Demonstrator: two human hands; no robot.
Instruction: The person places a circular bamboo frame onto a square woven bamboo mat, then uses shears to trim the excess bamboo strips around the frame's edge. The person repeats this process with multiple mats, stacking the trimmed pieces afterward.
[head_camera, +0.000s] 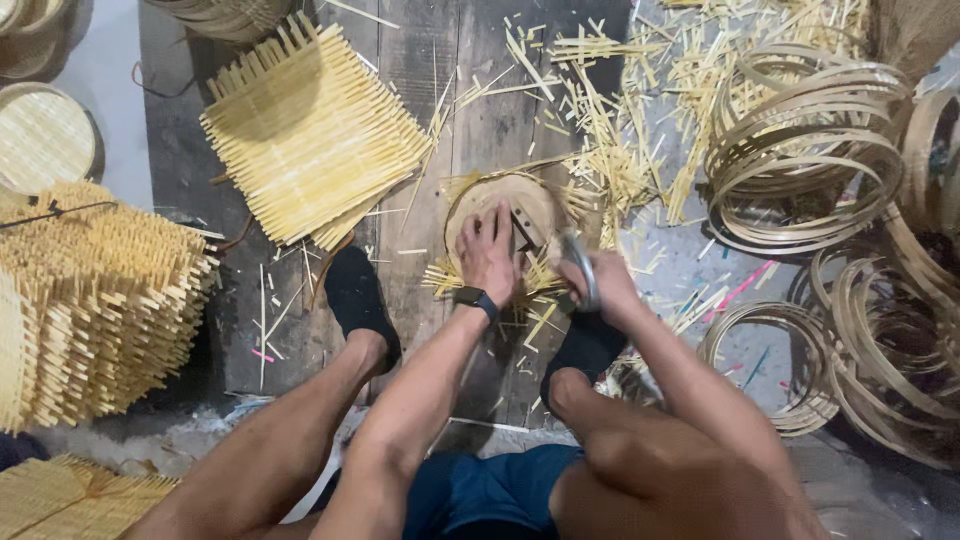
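My left hand (489, 255), with a black watch on the wrist, presses flat on a round woven bamboo tray (520, 195) that lies on the dark wooden boards between my feet. My right hand (600, 285) grips a pair of large metal shears (578, 262) at the tray's right edge, the blades pointing toward the rim. Cut bamboo slat ends (540, 272) stick out from under the tray near both hands.
A square woven bamboo mat (310, 130) lies at the upper left. Stacked mats (95, 300) fill the left side. Bamboo hoops (800, 140) pile up at the right. Bamboo offcuts (610, 120) litter the boards. Finished round trays (40, 135) sit far left.
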